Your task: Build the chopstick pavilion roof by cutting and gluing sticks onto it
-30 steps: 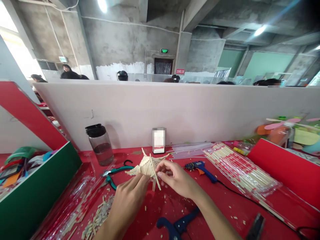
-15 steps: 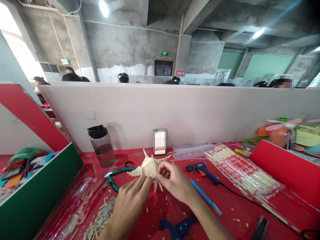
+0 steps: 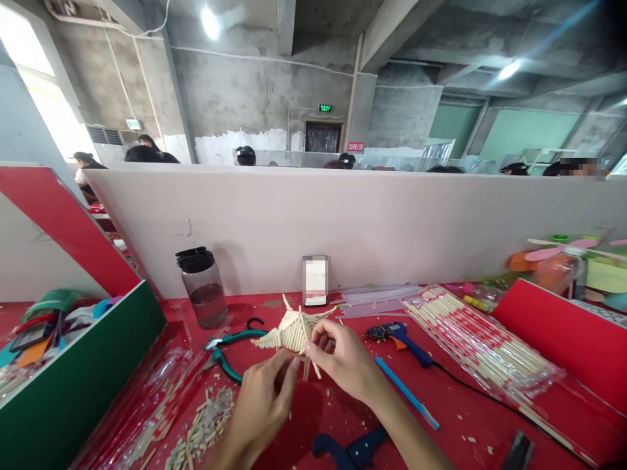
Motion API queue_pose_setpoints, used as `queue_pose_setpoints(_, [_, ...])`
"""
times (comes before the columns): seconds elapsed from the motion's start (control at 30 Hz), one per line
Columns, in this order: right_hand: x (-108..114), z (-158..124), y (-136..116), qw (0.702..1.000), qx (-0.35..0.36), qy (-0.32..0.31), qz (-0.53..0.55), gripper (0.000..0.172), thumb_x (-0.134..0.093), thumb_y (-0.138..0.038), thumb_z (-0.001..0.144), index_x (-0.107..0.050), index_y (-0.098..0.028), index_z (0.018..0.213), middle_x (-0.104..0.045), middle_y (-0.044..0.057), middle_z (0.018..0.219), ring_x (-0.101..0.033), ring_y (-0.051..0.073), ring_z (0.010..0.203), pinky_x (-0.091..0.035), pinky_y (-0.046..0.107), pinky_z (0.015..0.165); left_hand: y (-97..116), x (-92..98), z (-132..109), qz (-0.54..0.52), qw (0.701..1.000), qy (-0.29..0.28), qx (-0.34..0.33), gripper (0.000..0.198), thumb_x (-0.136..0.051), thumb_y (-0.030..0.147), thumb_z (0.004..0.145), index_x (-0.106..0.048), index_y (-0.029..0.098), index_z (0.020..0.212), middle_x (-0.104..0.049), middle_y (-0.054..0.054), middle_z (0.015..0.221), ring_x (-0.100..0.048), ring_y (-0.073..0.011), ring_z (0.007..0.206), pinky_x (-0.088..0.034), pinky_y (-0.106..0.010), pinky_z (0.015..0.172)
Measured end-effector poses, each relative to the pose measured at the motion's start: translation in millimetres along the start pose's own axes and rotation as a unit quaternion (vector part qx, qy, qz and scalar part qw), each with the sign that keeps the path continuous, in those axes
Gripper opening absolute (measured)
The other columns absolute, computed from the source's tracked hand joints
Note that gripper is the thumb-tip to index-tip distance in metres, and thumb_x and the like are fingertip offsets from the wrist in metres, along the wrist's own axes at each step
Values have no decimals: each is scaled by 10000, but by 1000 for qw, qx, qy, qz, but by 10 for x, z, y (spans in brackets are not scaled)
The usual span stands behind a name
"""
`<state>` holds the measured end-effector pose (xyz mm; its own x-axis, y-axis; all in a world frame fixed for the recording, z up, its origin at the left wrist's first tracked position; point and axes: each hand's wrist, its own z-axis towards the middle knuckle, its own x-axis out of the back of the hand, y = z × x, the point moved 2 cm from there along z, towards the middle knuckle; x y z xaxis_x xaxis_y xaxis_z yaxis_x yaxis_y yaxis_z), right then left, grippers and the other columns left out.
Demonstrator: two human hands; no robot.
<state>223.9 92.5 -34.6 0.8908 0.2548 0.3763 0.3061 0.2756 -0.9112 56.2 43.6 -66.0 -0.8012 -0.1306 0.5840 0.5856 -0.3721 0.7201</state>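
Over the middle of the red table is a pale star-shaped piece built of thin wooden sticks (image 3: pixel 289 329), its points jutting out on several sides. My right hand (image 3: pixel 337 356) pinches its right edge between thumb and bent fingers. My left hand (image 3: pixel 269 391) is at its lower left edge, fingers curled and thumb raised close to them; what lies between those fingertips is hidden. Left of the piece lie green-handled pliers (image 3: pixel 228 356). To the right are a blue glue gun (image 3: pixel 399 339) and a blue pen-like stick (image 3: pixel 406 393).
A water bottle (image 3: pixel 202 290) and an upright phone (image 3: pixel 315 281) stand by the white partition (image 3: pixel 392 222). Bagged sticks (image 3: pixel 480 336) lie right, cut bits (image 3: pixel 203 424) lower left. A dark blue tool (image 3: pixel 350 450) is in front. Green (image 3: pixel 88 372) and red (image 3: pixel 568 333) panels flank the table.
My left hand has turned and dropped slightly, so its thumb now shows apart from the stick piece. My right hand keeps its pinch. The whole view has shifted a little.
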Motion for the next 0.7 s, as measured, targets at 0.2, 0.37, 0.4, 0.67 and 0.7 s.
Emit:
queue_pose_setpoints(0.2, [11, 14, 4, 1000, 0, -4, 8, 118, -640, -251, 842, -543, -208, 789, -582, -36, 684, -550, 141, 639, -407, 239, 573, 1, -145, 48, -250, 958, -4, 141, 457, -519, 547, 955, -579, 177, 693, -495, 36, 543, -433, -120, 476, -333, -222, 477])
queue_pose_setpoints(0.37, [15, 18, -23, 1000, -8, -6, 5, 110, -635, -241, 836, -542, -206, 788, -585, -35, 671, -552, 142, 634, -404, 242, 574, 19, -167, 40, -291, 943, 19, 164, 479, -615, 619, 867, -630, 160, 731, -538, 26, 529, -431, -110, 455, -330, -210, 451])
queue_pose_setpoints(0.4, [13, 19, -26, 1000, -8, -6, 5, 109, -635, -239, 834, -541, -206, 789, -586, -35, 673, -551, 142, 635, -406, 242, 576, 22, -169, 39, -297, 939, 20, 170, 495, -624, 639, 851, -635, 158, 735, -548, 23, 525, -432, -109, 448, -331, -208, 445])
queue_pose_setpoints(0.67, [3, 14, -15, 1000, -3, -3, 4, 105, -645, -231, 822, -545, -209, 799, -600, -31, 690, -561, 146, 648, -427, 242, 591, 46, -226, 44, -331, 919, 18, 215, 587, -678, 743, 729, -622, 159, 713, -562, 26, 493, -420, -91, 364, -314, -199, 376])
queue_pose_setpoints(0.7, [3, 14, -17, 1000, -3, -3, 6, 104, -646, -232, 822, -546, -209, 801, -605, -30, 694, -564, 147, 651, -429, 242, 594, 51, -231, 45, -334, 917, 19, 219, 589, -681, 746, 719, -617, 161, 704, -558, 28, 488, -417, -90, 355, -307, -198, 368])
